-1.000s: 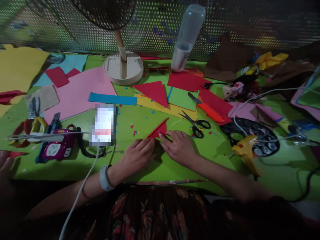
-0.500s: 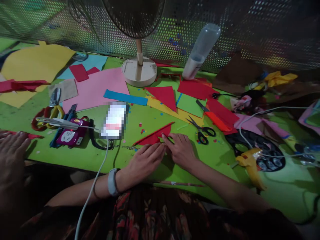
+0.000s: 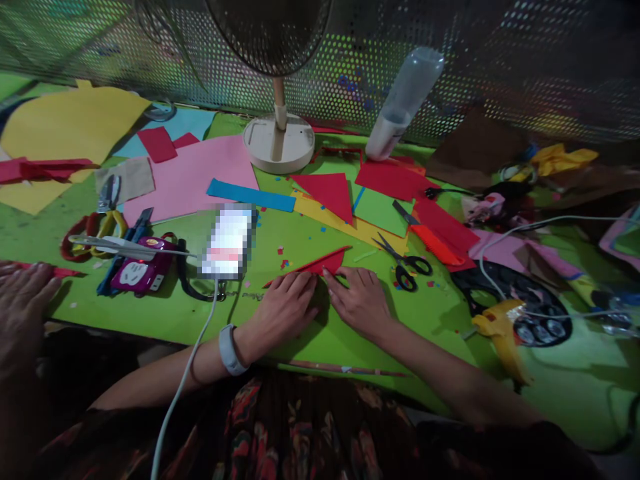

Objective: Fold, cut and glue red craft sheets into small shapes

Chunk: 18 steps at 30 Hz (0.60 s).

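A piece of red paper (image 3: pixel 320 264) lies on the green table (image 3: pixel 165 310), partly folded, with one edge raised. My left hand (image 3: pixel 283 305) presses on its left part with fingers laid flat and together. My right hand (image 3: pixel 357 300) rests on its right part, fingertips on the paper's edge. Most of the paper is hidden under both hands. A white band sits on my left wrist.
Black-handled scissors (image 3: pixel 407 261) lie right of my hands. A phone (image 3: pixel 227 241) with a white cable, a purple device (image 3: pixel 143 270), a fan base (image 3: pixel 279 141), a bottle (image 3: pixel 403 100), a yellow glue gun (image 3: pixel 503 327) and many coloured sheets surround them. Another person's hand (image 3: pixel 23 300) rests far left.
My left hand slid forward over the red paper, closer to the fold. The right hand stayed put. The view shifted left between the first two frames.
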Available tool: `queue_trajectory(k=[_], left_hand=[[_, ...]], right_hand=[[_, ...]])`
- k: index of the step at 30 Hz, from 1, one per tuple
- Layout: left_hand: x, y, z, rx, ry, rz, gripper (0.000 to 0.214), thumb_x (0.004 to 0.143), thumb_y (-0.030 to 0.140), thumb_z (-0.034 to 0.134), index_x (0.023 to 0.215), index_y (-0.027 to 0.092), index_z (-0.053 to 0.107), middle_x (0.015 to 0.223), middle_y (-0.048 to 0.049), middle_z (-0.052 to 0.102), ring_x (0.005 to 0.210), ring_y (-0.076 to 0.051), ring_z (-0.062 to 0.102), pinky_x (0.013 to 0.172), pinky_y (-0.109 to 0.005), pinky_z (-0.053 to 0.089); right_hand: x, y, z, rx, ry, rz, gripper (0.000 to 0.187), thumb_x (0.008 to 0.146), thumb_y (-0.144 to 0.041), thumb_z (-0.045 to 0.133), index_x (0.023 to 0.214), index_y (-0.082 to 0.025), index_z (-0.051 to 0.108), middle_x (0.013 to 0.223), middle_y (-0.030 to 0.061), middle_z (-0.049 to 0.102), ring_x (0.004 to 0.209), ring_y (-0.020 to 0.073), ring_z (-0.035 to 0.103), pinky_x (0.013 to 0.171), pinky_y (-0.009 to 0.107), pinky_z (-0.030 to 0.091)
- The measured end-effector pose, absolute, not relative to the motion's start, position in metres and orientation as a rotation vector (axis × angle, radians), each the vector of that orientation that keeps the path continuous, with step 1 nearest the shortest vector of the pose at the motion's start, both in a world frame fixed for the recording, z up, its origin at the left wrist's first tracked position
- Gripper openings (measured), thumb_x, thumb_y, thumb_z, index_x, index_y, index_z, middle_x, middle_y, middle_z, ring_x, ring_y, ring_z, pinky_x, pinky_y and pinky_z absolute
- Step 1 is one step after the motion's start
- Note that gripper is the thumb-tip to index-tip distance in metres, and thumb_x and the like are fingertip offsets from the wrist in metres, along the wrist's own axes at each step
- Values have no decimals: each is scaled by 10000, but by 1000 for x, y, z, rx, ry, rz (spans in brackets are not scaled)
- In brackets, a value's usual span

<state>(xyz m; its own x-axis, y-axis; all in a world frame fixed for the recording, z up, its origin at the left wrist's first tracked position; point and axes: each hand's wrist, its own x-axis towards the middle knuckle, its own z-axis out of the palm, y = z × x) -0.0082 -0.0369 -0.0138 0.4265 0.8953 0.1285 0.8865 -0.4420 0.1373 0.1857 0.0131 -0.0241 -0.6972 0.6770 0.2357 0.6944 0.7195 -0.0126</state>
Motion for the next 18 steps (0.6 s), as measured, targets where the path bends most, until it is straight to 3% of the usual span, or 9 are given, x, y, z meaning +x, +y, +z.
queue_trajectory(k=[7, 12, 18], left_hand=[[-8, -36, -11, 2584, 1650, 248, 498, 908, 333, 519, 1342, 100, 446, 1266, -163, 559, 1087, -296, 529, 869, -425, 460], [-5, -37, -13, 2576, 1662, 227, 525, 911, 445, 510, 1309, 104, 488, 1281, -168, 537, 1128, -302, 495, 903, -429, 432], [-5, -35, -15, 2570, 1648, 222, 490, 922, 460, 481, 1261, 109, 516, 1291, -163, 526, 1124, -296, 490, 900, -426, 428]], right_hand=[[187, 13, -25, -1079, -2696, -111, 395, 930, -304, 487, 1299, -194, 574, 1095, 115, 598, 911, 242, 442, 775, 381, 323], [188, 14, -26, -1077, -2685, -97, 402, 932, -302, 485, 1316, -205, 558, 1089, 107, 599, 914, 240, 441, 782, 377, 323], [188, 14, -26, -1064, -2683, -95, 400, 930, -302, 487, 1311, -210, 564, 1087, 108, 597, 908, 241, 435, 781, 378, 319]])
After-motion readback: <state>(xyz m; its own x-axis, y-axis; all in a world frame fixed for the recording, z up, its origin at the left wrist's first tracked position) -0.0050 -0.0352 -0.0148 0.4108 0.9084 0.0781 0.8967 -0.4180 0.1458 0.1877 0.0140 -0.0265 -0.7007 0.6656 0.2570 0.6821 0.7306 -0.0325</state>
